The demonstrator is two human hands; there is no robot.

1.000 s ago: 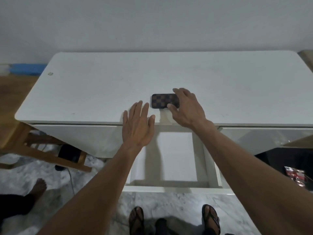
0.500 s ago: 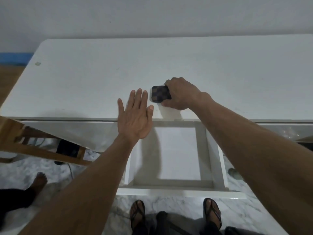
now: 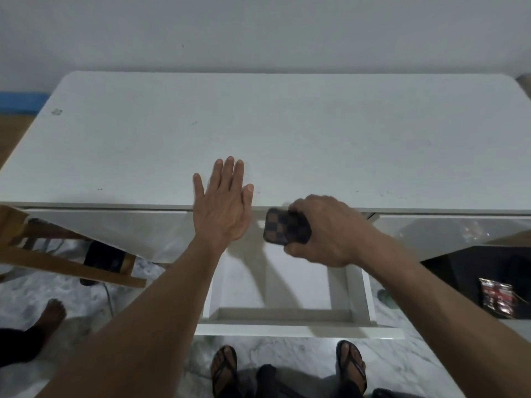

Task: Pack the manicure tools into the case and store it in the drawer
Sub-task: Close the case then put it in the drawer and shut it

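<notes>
- Checkered case [image 3: 283,228] sat in the grip of the right hand [image 3: 324,231], fingers curled over its top edge and thumb under its near edge, held in the air above the back of the open drawer [image 3: 287,320] and just in front of the tabletop's front edge.
- Only the left part of the case showed (dark brown-and-black squares); the rest was covered by the fingers.
- The left hand [image 3: 222,209] lay open and flat, fingers straight and close together, thumb out to the side; its fingertips reached over the white tabletop [image 3: 258,124] while the palm sat at the front edge. It held nothing, and a narrow gap separated it from the case.
- The drawer was pulled well out below both forearms, white inside, with shadows of the arms falling across its floor.
- A glossy white drawer front [image 3: 115,228] stood shut to the left of the open one.
- Further out, a wooden chair frame [image 3: 57,262] angled in at the left, and two sandalled feet [image 3: 225,372] stood on the marbled floor below the drawer.
</notes>
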